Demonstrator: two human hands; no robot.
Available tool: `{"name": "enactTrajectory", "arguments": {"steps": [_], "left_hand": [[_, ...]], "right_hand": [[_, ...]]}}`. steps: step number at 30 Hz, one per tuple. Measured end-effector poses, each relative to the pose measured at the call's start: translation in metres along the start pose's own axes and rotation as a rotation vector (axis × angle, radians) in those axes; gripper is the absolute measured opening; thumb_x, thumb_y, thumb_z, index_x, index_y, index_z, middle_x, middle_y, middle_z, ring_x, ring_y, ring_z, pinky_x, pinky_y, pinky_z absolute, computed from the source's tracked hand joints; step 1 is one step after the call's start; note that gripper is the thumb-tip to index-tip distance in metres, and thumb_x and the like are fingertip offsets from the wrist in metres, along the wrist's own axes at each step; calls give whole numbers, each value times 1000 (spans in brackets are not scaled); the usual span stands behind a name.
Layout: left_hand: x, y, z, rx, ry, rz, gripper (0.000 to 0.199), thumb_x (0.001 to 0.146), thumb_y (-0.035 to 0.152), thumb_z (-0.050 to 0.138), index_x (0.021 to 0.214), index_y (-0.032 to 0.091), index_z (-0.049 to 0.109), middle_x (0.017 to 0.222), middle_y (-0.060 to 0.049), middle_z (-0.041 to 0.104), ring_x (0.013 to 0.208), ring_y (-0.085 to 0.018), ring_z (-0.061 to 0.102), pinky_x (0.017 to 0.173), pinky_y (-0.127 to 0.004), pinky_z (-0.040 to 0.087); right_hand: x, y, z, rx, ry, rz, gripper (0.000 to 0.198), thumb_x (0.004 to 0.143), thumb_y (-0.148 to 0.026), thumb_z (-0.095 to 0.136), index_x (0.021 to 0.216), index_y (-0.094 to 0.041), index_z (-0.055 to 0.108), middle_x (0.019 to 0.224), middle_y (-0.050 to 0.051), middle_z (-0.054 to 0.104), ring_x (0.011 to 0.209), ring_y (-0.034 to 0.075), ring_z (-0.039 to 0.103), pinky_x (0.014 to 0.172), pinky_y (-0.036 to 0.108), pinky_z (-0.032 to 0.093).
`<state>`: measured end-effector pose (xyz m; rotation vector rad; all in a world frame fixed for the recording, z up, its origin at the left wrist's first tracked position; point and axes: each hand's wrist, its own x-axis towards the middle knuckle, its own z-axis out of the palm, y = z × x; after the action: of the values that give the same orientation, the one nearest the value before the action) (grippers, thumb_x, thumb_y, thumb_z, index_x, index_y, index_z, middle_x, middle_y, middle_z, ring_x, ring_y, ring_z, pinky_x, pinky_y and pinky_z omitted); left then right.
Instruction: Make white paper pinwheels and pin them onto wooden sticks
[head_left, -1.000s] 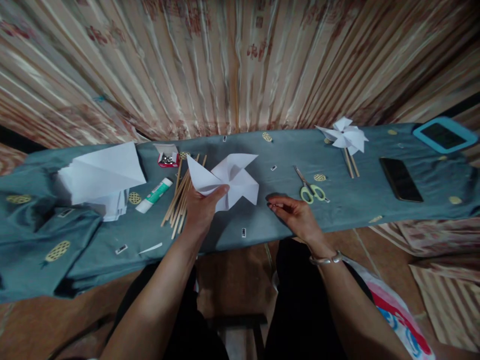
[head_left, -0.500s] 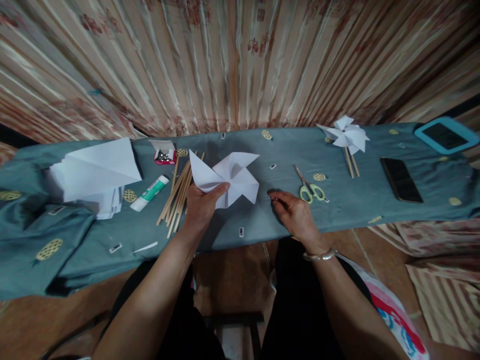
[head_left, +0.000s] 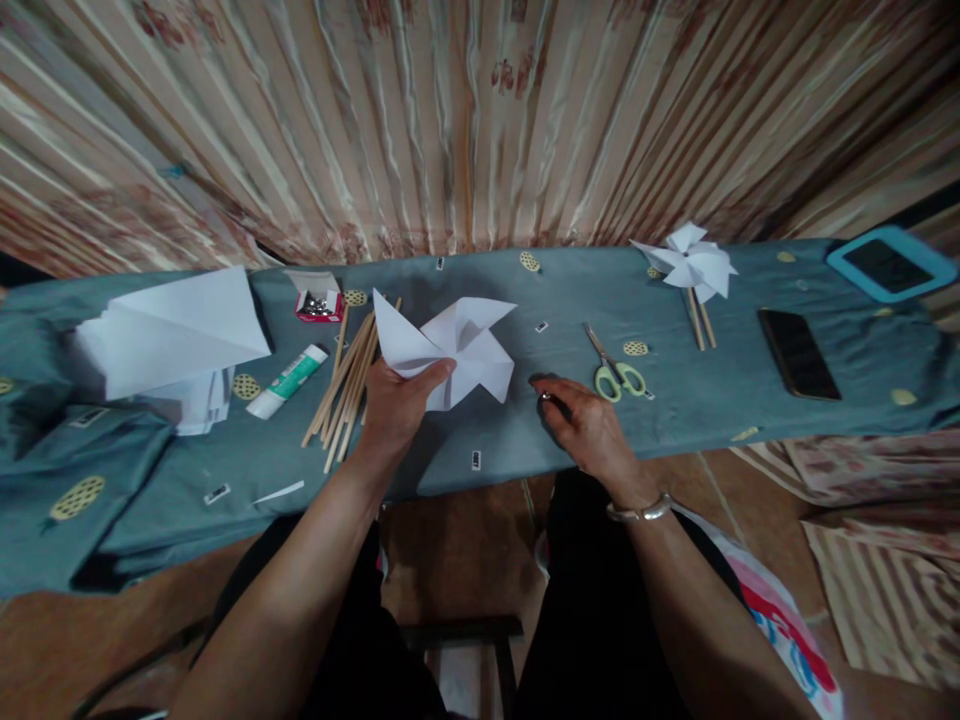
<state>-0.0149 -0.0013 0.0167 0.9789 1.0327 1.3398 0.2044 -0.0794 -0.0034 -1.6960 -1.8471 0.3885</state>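
A white paper pinwheel head (head_left: 474, 352) with folded blades is held up over the table, my left hand (head_left: 401, 405) pinching it with the thumb near its centre. To the right of it, my right hand (head_left: 581, 420) is closed just above the cloth, fingers curled. Between its thumb and fingers is a tiny shiny silver thumbtack (head_left: 545, 396), small and partly hidden. Wooden sticks (head_left: 349, 385) lie in a bunch beside my left hand. Green-handled scissors (head_left: 616, 375) rest just beyond my right hand.
At left lie a stack of white paper (head_left: 184, 335), a glue stick (head_left: 289, 382) and an open red box of silver tacks (head_left: 319, 305). Toward the right are pinwheels on sticks (head_left: 694, 265), a black phone (head_left: 799, 352) and a blue-framed tablet (head_left: 891, 265). A curtain (head_left: 450, 130) hangs behind.
The view has shifted slightly, so the tabletop things sit a little further left. Both hands keep their hold, the pinwheel head still in the left one.
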Motion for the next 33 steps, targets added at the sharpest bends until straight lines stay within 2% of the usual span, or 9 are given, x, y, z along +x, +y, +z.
{"name": "enactTrajectory", "arguments": {"steps": [6,14,20,26,33], "left_hand": [[0,1,2,43,37,32,26,53,21,88,76,19,75,78,-1,78,71,-21,72,67,-30,59],[0,-4,2,46,11,3,29,57,24,86,84,18,77,84,-4,78,78,-23,73,74,-34,60],[-1,-3,5,112,17,19,25,55,25,86,78,20,77,81,-3,78,76,-23,73,73,-34,60],[-2,-2,8,51,-5,-21,25,57,25,86,80,21,76,83,-3,78,80,-24,73,77,-36,60],[0,0,5,55,48,25,30,55,25,85,82,17,74,80,-2,77,73,-21,72,68,-31,58]], "right_hand": [[-1,0,-2,20,4,5,35,89,-13,46,115,-16,69,117,11,74,110,24,69,101,40,53],[-4,3,-4,50,33,1,37,89,-11,44,113,-17,70,112,10,76,103,22,72,95,37,57],[-3,2,-5,52,39,49,29,90,-18,49,108,-19,72,111,9,76,102,23,72,95,37,56],[-5,4,-6,71,50,85,27,90,-21,51,106,-19,73,109,9,77,101,24,72,95,38,56],[-2,7,-3,59,80,70,25,91,-22,52,102,-21,74,110,9,75,105,25,68,99,43,52]]}}
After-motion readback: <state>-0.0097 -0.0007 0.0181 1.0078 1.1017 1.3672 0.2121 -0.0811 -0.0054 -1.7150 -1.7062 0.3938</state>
